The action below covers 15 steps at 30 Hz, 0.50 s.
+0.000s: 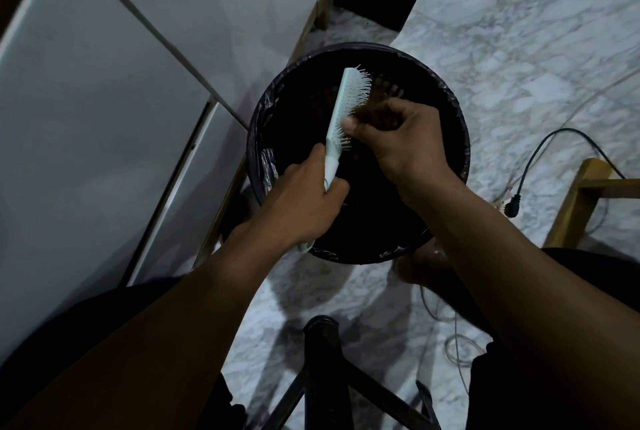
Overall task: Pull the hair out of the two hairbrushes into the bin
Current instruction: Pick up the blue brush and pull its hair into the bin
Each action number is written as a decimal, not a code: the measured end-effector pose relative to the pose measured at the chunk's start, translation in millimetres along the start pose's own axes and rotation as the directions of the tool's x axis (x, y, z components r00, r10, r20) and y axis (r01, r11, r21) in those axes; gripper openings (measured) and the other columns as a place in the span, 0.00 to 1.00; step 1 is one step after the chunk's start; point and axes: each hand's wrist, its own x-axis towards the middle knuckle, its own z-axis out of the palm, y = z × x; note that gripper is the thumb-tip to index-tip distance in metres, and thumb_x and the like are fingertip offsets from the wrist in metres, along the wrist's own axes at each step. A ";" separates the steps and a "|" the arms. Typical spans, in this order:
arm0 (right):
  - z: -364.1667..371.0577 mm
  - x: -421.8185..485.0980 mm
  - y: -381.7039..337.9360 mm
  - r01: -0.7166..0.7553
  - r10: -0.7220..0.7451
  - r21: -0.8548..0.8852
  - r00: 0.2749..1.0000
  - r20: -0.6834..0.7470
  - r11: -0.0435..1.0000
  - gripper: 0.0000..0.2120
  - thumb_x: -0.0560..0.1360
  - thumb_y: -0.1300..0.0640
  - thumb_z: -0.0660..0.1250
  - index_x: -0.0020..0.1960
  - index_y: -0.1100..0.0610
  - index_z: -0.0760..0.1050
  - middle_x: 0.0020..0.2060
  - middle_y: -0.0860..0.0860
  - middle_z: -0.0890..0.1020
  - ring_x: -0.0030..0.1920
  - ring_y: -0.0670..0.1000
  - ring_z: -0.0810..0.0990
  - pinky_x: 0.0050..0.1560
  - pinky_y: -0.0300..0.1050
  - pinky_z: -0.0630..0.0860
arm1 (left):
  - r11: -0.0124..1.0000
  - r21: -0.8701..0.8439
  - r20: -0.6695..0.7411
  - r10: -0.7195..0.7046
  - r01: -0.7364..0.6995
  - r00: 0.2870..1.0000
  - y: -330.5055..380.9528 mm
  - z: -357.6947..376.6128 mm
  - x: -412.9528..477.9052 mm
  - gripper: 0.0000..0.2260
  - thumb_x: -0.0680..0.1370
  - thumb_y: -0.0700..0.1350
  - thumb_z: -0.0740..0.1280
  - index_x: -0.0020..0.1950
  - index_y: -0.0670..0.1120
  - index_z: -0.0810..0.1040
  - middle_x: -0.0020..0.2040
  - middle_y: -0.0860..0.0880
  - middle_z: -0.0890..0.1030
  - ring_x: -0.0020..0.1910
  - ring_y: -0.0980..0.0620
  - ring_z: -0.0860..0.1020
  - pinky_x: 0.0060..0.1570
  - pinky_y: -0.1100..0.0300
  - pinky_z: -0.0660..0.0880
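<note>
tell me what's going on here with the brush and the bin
A person is cleaning a white hairbrush over a black lined bin on a marble floor. The left hand grips the brush by its handle, bristles turned to the right. The right hand pinches at the bristles, with what looks like a clump of hair at its fingers above the bin. Only one brush is in view.

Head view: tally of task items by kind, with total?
Hairbrush: 1, white, handle in the left hand, right hand at its bristles
Bin: 1, black, lined
Total: 2
Second hairbrush not visible.
</note>
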 end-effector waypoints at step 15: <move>2.8 -1.1 -13.9 -0.227 0.277 0.386 0.957 -0.080 0.894 0.09 0.79 0.66 0.67 0.56 0.70 0.80 0.48 0.66 0.85 0.46 0.63 0.86 0.47 0.60 0.86 | 0.998 -0.051 -0.050 -0.050 0.047 0.998 -0.6 -5.9 3.7 0.05 0.80 0.48 0.61 0.48 0.49 0.66 0.37 0.50 0.75 0.33 0.51 0.75 0.33 0.54 0.70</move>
